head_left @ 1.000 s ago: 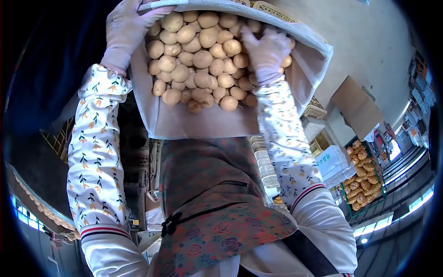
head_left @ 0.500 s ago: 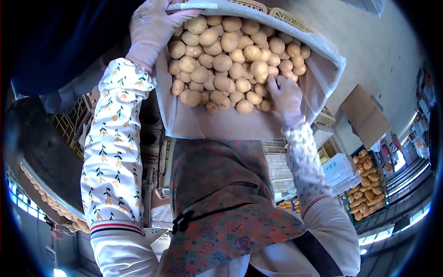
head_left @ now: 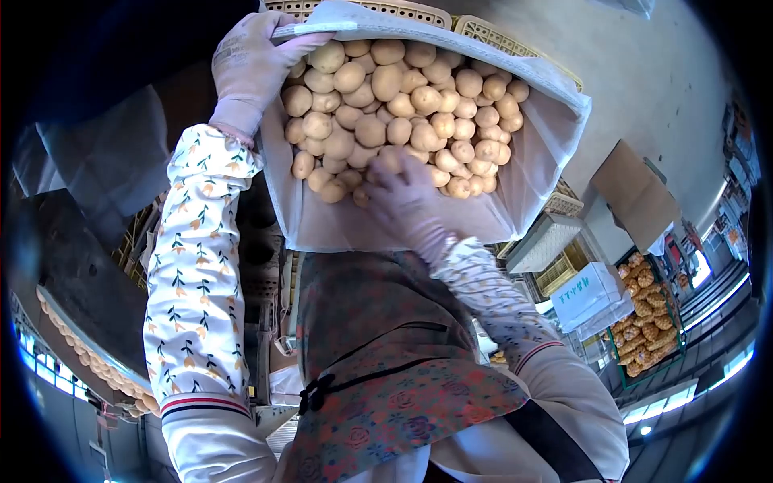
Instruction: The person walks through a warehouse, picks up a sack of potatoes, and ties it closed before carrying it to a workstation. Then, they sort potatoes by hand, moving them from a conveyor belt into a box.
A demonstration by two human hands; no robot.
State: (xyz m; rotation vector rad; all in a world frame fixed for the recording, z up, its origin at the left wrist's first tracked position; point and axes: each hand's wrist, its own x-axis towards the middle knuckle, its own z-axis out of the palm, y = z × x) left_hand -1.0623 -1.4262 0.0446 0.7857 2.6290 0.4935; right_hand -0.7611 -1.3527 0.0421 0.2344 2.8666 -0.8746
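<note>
Left hand: the left hand (head_left: 251, 68), in a pale knit glove, is up at the far left corner of the crate, its grip clenched on the folded edge of the thin white plastic liner (head_left: 378, 229)
Right hand: the right hand (head_left: 407, 201), gloved the same way, lies back-up on the near edge of the heap, with its fingers (head_left: 385, 173) spread over the nearest potatoes; the grip faces away from view, so I cannot tell whether it has closed on one
Potatoes: a heap of small round pale brown potatoes (head_left: 403, 105) fills the liner from its left side to its right, packed against one another
Liner: it sags over the near wall of the crate and hangs down to the person's apron; its far edge is folded over the rim
Crate: a yellow lattice plastic crate (head_left: 491, 34) shows only along the far rim, behind the liner
Sleeves: white sleeve covers printed with small orange flowers (head_left: 197, 266) run up both forearms from the wrists
Apron: a dark floral apron (head_left: 378, 378) lies nearest the camera, just under the hanging liner
Right of the scene: a flat brown cardboard sheet (head_left: 636, 197) on the grey floor, a white lattice basket (head_left: 543, 241), a white carton with blue print (head_left: 592, 294) and a green-framed bin of netted potato bags (head_left: 644, 322), all well apart from both hands
</note>
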